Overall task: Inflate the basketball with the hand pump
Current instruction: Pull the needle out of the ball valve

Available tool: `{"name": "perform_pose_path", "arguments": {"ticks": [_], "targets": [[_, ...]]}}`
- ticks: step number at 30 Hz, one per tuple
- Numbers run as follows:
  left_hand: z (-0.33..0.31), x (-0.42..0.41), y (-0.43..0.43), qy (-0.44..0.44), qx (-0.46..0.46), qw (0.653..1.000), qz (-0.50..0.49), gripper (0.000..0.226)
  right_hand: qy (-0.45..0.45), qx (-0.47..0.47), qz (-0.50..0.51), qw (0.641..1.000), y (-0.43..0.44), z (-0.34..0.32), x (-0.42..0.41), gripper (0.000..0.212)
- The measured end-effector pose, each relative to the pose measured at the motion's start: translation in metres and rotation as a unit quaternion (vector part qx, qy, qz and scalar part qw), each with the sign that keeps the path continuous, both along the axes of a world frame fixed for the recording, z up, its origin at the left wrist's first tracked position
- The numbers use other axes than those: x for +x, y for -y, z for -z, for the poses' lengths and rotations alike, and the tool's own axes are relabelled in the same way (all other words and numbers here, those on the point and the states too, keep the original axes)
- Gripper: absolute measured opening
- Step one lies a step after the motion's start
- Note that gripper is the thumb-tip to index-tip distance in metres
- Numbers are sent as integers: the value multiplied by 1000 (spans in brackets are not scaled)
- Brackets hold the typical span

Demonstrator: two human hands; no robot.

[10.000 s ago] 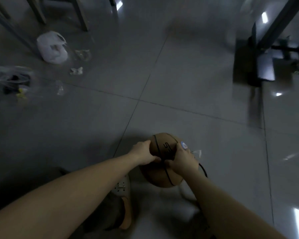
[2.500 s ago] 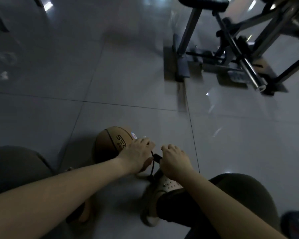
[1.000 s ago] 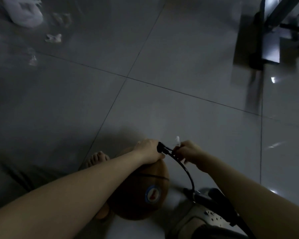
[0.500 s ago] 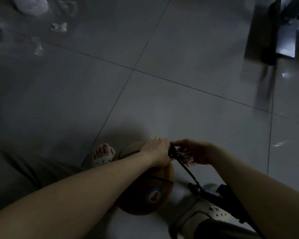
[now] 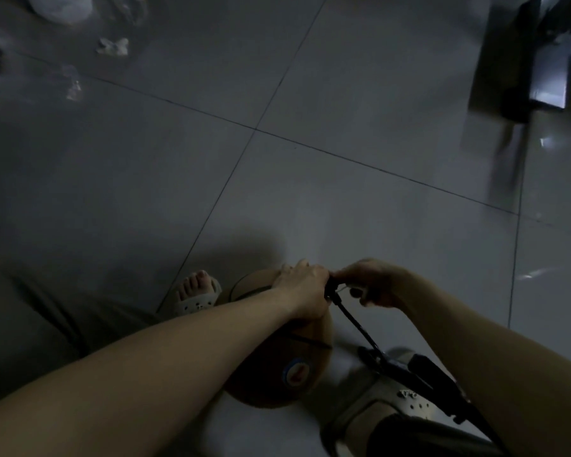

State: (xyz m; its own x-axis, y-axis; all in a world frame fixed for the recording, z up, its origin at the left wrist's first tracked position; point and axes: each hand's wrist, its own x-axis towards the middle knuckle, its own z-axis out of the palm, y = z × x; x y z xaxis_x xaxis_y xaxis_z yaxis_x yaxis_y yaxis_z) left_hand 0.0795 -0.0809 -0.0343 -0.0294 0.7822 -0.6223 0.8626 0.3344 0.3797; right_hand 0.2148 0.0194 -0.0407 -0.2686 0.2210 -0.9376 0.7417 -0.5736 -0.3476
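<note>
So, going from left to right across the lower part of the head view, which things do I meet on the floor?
Sandalled foot → basketball → black hose → hand pump.

No lettering is showing legibly anywhere in this dim view. A round badge point(image 5: 296, 372), ringed in blue with a red centre, is facing the camera on the lower side of the basketball point(image 5: 264, 387), but whatever is printed on it is coming through only as a blur.
</note>
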Motion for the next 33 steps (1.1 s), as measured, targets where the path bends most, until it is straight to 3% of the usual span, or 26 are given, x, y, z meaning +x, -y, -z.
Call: {"name": "perform_pose_path", "arguments": {"ticks": [4, 7, 10, 13, 16, 18, 22, 25, 27, 30, 33], "targets": [[11, -2, -3, -13, 15, 1000, -12, 43, -23, 31, 20, 999, 2, 1, -3, 35], [7, -15, -6, 9, 27, 999, -35, 30, -45, 127, -77, 988, 5, -5, -18, 42], [0, -37, -2, 62, -8, 996, -57, 37, -72, 198, -146, 967, 13, -11, -31, 36], [1, -56, 16, 85, 38, 989, -117, 29, -86, 226, -139, 960, 24, -13, -42, 34], [2, -58, 33, 98, 97, 976, -168, 32, -88, 239, -29, 967, 13, -20, -41, 27], [8, -55, 33, 66, 134, 978, -147, 33, -56, 233, -2, 971, 0, -26, -30, 23], [0, -53, 25, -3, 135, 990, -47, 30, 71, 206, -147, 965, -3, -24, -8, 18], [-4, -59, 26, -32, 121, 992, 15, 33, 117, 254, -207, 938, 2, -11, -4, 22], [-3, -63, 30, -17, 135, 991, -5, 32, 141, 298, -247, 911, 1, -11, -6, 30], [-5, -66, 28, 10, 135, 991, -15, 30, 157, 329, -309, 879, 0, -18, -16, 60], [-8, -69, 21, 25, 111, 993, -18, 27, 162, 350, -345, 856, 13, -30, -27, 49]]}}
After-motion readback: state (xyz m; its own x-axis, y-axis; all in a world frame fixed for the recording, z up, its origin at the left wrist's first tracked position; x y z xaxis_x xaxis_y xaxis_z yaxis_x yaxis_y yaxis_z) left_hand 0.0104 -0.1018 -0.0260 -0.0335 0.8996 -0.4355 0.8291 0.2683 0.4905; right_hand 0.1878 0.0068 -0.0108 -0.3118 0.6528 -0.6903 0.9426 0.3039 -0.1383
